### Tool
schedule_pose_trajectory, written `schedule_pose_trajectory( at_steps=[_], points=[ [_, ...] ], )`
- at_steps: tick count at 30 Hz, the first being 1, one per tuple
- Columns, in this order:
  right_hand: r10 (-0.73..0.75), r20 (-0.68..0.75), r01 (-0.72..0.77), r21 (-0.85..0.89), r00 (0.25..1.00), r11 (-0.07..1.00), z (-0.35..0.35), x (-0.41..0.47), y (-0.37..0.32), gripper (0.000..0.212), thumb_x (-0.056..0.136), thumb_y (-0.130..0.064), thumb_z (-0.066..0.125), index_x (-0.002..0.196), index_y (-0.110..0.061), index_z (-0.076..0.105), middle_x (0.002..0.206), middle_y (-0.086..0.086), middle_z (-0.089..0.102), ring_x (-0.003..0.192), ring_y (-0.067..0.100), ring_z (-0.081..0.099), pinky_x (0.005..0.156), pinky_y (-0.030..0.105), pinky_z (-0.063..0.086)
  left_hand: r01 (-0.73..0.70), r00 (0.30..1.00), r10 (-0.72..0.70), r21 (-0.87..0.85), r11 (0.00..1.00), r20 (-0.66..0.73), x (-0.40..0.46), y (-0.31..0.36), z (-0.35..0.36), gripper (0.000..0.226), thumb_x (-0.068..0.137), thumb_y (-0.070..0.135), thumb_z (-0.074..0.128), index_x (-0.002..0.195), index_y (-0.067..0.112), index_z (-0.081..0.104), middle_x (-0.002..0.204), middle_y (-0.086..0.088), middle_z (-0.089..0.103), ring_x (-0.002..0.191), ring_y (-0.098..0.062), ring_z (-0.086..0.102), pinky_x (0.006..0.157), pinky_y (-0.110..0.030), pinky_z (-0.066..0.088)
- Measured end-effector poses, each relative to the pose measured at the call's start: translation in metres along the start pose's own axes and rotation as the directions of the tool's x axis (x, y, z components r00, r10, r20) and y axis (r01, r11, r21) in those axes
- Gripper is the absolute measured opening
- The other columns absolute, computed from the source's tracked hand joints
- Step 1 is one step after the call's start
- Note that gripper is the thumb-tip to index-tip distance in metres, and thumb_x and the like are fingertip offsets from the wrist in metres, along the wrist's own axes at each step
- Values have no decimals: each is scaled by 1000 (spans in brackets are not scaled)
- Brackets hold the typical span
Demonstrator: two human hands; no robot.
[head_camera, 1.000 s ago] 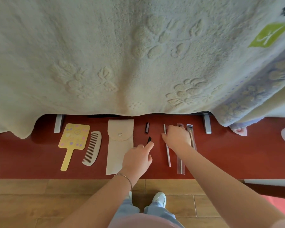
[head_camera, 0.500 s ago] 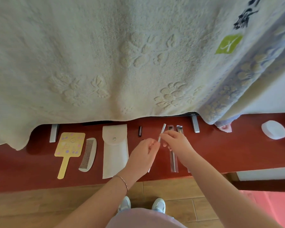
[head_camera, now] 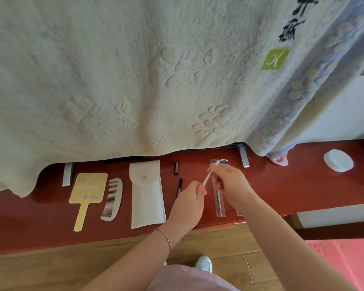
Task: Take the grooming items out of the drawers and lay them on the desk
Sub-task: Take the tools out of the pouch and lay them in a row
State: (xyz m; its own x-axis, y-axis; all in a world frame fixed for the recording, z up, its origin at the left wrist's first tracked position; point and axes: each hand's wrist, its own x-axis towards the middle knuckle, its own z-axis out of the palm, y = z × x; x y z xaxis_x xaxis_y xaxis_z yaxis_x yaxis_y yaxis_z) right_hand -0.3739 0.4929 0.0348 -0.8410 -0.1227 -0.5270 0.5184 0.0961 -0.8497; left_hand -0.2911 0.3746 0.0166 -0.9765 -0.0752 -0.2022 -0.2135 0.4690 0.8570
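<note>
Both hands hold one thin white stick-like tool [head_camera: 207, 177] above the red desk [head_camera: 282, 192]. My left hand [head_camera: 190, 198] pinches its lower end and my right hand [head_camera: 229, 183] grips its upper part. On the desk lie a yellow hand mirror [head_camera: 88, 193], a pale comb [head_camera: 112, 199], a white snap pouch [head_camera: 146, 194], a black cap [head_camera: 176, 168], a black pencil [head_camera: 179, 185] and a metal tool in a clear sleeve [head_camera: 219, 203].
A large cream towel [head_camera: 135, 76] hangs over the back of the desk and hides what stands behind it. Two grey metal feet [head_camera: 244, 157] show under its edge. A white round pad [head_camera: 338, 160] lies at the right. Wooden floor lies below the desk edge.
My right hand lifted the thin white tool off the desk. My left hand left the black pencil and took the tool's lower end. The view shifted right.
</note>
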Motion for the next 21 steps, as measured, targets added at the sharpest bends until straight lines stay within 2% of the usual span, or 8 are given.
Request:
schedule_pose_trajectory(
  at_steps=[2,4,7,10,12,14,17,21],
  points=[
    [34,-147,-7,183,989,983,-18,13,-15,23,90,-18,55,68,-12,58,50,-2,43,38,6,32,40,19,24,38,998,-41,54,998,53,-12,-11,2,25,101,25,27,90,19,49,62,8,45,48,-6,40,46,-16,34],
    [-20,-218,44,105,976,994,-43,24,-36,26,93,-20,53,68,-12,57,47,-2,43,35,6,30,39,18,22,106,990,-111,68,992,86,-24,-23,4,24,101,25,29,91,19,50,66,9,47,53,-5,46,53,-13,40],
    [-31,-122,25,-55,992,998,-53,32,-47,22,92,-11,52,73,-6,61,52,4,51,39,9,36,41,18,28,168,984,-170,43,985,43,-25,-31,2,22,98,28,36,95,21,56,81,9,54,69,-2,53,64,-10,43],
    [71,11,-67,-220,997,973,-34,38,-33,10,89,-4,55,87,3,62,66,13,58,46,11,44,46,19,34,90,996,-85,139,986,-42,-15,-32,0,24,95,32,42,100,18,62,90,8,52,76,-2,53,63,-7,40],
    [110,57,-87,-309,992,947,-20,43,-19,10,91,-3,52,93,4,59,69,16,60,47,12,47,45,18,38,62,998,-59,195,979,-21,-7,-31,-2,24,95,32,43,99,17,62,88,6,56,74,-5,54,64,-12,42],
    [120,67,-83,-405,990,911,-9,48,-9,6,91,-2,50,87,0,54,68,15,62,48,14,49,46,20,41,60,997,-68,209,976,30,2,-32,-4,25,94,32,45,93,14,62,85,0,62,75,-11,58,68,-23,46],
    [116,73,-62,-514,991,855,0,60,-3,11,88,-12,59,80,-6,54,65,10,64,49,14,48,48,22,40,50,997,-62,266,963,36,16,-34,-3,24,93,32,49,99,14,63,87,0,64,78,-13,59,70,-25,48],
    [69,55,-8,-716,996,698,10,78,-3,25,86,-30,61,78,-6,61,60,3,62,44,11,41,46,22,33,32,997,-56,374,927,53,29,-37,4,31,93,30,50,120,14,55,97,0,66,82,-14,62,69,-22,48]
  ],
)
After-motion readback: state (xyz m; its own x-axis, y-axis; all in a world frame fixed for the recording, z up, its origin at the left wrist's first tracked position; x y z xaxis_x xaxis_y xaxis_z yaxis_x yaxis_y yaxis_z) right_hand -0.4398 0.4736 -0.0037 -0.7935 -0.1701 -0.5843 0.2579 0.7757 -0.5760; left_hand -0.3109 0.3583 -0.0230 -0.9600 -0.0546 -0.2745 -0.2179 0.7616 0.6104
